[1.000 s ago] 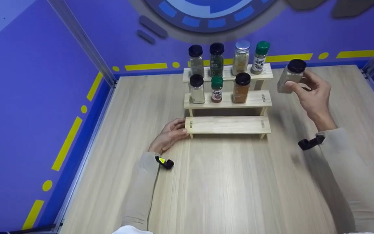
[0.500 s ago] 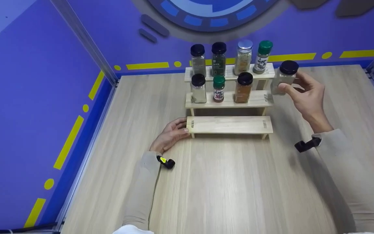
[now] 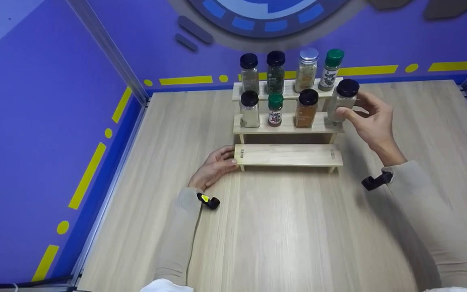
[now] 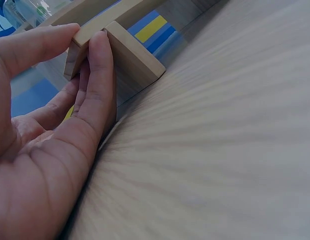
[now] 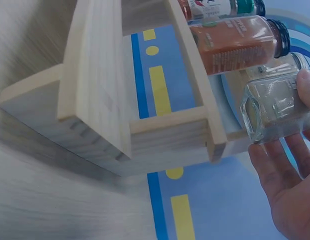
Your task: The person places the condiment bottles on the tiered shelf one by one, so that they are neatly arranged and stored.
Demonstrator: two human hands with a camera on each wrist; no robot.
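Note:
My right hand (image 3: 373, 123) holds a clear glass spice jar (image 3: 341, 103) with a black lid, thumb on the near side and fingers behind. The jar tilts slightly at the right end of the middle tier of a three-tier wooden spice rack (image 3: 288, 155). In the right wrist view, the base of the glass jar (image 5: 275, 107) appears apart from the shelf. My left hand (image 3: 215, 168) grips the left end of the lowest tier; the left wrist view has its fingers (image 4: 97, 65) at the board's end. An orange-brown spice jar (image 3: 306, 113) stands left of the held jar.
A green-capped jar (image 3: 275, 111) and a pale jar (image 3: 250, 113) share the middle tier. On the top tier stand several jars, including a silver-lidded one (image 3: 307, 75) and a green-lidded one (image 3: 328, 75). A purple wall (image 3: 136, 48) rises behind the wooden table (image 3: 278, 235).
My right hand has carried the glass jar leftward, from beside the rack to the right end of the middle tier. The left hand keeps its grip on the rack.

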